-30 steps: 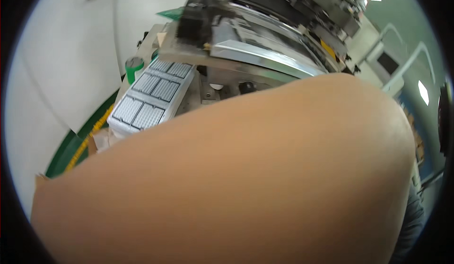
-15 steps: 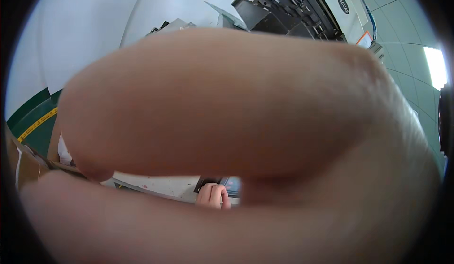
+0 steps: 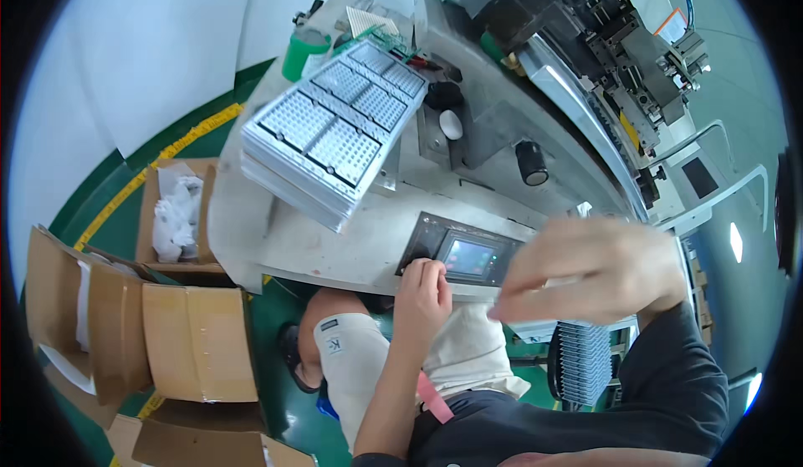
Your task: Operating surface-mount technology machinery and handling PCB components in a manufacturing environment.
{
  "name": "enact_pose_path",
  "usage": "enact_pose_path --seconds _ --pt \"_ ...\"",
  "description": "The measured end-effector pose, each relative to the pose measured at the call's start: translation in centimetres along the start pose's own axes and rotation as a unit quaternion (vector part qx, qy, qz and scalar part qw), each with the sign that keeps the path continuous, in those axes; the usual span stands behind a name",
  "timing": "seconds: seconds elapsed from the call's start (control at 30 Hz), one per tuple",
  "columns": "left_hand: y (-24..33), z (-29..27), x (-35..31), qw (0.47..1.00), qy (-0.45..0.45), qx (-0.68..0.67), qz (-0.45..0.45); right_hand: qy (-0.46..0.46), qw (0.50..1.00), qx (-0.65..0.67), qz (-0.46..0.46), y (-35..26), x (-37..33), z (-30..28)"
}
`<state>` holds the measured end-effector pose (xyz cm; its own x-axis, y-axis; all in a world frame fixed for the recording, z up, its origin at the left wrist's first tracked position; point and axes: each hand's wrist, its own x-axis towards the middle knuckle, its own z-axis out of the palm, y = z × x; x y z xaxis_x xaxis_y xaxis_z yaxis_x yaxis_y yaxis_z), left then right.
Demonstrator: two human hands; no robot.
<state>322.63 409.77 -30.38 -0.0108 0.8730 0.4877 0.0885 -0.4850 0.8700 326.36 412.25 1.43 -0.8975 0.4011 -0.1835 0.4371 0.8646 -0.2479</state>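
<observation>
My left hand [image 3: 423, 297] rests at the front edge of the worktable, with its fingers curled in against the left end of a dark control panel [image 3: 432, 231]. Whatever lies beneath those fingertips is hidden. A small lit screen [image 3: 469, 256] sits in the panel, just right of that hand. My right hand [image 3: 592, 273] is raised above the panel's right end, its fingers smeared by motion. Beyond the panel, to the left, a tall stack of white perforated trays [image 3: 330, 120] stands on the table.
Behind the trays is a green container [image 3: 304, 52]. A black cylinder [image 3: 531, 163] and a white oval object [image 3: 451, 125] lie on the machine's bed. Large machinery [image 3: 619, 57] fills the far right. Open cardboard boxes [image 3: 199, 341] stand on the floor at left; a ribbed grey stack [image 3: 579, 362] is at lower right.
My right hand, which covered most of the view close up, has moved down and right, away from the camera. My left hand stays at the panel.
</observation>
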Motion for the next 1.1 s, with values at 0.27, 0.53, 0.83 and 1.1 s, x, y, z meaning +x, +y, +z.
enact_pose_path --seconds 0.27,0.53,0.83,1.1 --pt "0.3 0.7 0.4 0.999 -0.045 0.013 0.008 0.031 0.943 0.268 0.192 0.2 -10.6 9.0" --pt "1.0 1.7 0.0 0.997 -0.052 0.053 -0.031 0.178 0.83 0.413 0.329 -0.1 -16.3 17.8" --pt "1.6 2.4 -0.4 0.989 -0.08 0.115 -0.053 0.338 0.757 0.371 0.419 2.8 -19.3 25.8" --pt "1.6 2.1 0.1 0.979 -0.112 0.159 -0.063 0.427 0.704 0.377 0.424 5.8 -18.5 26.4"
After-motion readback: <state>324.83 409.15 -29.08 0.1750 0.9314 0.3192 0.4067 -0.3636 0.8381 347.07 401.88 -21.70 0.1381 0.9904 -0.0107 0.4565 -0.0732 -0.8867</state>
